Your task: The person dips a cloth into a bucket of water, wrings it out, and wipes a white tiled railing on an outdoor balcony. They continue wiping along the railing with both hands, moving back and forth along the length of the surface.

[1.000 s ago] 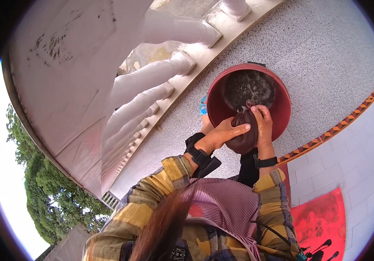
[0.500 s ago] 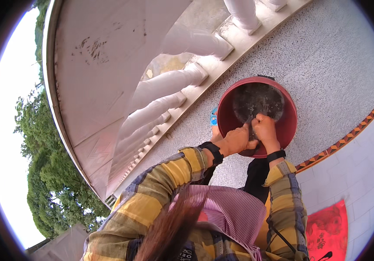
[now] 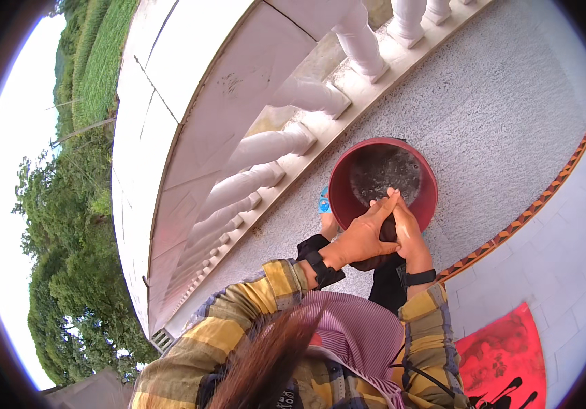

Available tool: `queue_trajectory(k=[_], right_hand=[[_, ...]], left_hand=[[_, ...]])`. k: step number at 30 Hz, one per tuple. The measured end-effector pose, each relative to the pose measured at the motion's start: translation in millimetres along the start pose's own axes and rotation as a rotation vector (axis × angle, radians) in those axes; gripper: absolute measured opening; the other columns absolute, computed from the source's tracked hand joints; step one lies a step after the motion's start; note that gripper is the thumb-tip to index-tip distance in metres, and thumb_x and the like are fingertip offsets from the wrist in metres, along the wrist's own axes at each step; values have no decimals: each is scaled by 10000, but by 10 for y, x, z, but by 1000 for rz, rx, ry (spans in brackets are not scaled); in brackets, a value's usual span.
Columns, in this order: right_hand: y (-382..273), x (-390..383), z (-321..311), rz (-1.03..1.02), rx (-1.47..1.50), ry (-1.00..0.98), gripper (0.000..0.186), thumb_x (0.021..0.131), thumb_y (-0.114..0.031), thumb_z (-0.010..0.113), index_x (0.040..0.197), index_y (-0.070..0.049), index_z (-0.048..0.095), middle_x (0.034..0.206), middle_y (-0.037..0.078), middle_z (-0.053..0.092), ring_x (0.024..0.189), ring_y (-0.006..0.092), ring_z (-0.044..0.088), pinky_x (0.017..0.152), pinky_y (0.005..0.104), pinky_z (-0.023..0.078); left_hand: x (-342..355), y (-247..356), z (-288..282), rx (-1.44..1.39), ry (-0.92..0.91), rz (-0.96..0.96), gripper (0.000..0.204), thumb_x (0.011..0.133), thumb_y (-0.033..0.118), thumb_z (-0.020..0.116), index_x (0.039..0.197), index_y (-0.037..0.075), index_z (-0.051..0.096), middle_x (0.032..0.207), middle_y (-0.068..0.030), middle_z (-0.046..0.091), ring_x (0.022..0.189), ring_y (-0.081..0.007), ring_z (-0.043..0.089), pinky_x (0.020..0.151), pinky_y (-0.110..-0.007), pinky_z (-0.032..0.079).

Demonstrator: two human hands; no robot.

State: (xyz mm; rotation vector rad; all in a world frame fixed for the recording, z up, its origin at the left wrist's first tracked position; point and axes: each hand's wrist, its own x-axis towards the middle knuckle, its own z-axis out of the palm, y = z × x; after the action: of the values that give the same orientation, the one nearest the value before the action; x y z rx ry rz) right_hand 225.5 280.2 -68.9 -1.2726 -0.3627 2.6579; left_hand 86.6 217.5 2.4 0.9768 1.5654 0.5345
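The dark wad (image 3: 388,230) is clamped between the left hand (image 3: 367,233) and right hand (image 3: 409,235), over the near rim of the bucket (image 3: 430,198), probably so drips land in the water (image 3: 383,174) inside. Fingertips (image 3: 392,193) meet, pointing away; wrists stand apart, forearms (image 3: 281,281) angling inward.

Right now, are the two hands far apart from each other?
No, the left hand and right hand are close together around a dark bundle at the red bucket.
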Motion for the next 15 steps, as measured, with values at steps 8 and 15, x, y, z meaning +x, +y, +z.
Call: queue_trajectory(k=[8, 15], right_hand=[[-264, -659, 358, -261, -325, 4, 869, 1004, -561, 534, 1614, -74, 151, 1594, 259, 294, 1499, 312, 281, 1193, 390, 282], [-84, -1307, 636, -855, -1334, 70, 850, 737, -344, 861, 1460, -133, 469, 1524, 211, 420, 1382, 399, 422, 1098, 489, 392]], left_hand=[[-128, 35, 2, -622, 185, -128, 370, 880, 110, 742, 1220, 32, 619, 1097, -35, 667, 1049, -129, 615, 952, -302, 494], [-275, 15, -61, -1356, 316, -375, 254, 1003, 190, 576, 1173, 1, 584, 1082, -119, 671, 957, -206, 677, 856, -341, 573]])
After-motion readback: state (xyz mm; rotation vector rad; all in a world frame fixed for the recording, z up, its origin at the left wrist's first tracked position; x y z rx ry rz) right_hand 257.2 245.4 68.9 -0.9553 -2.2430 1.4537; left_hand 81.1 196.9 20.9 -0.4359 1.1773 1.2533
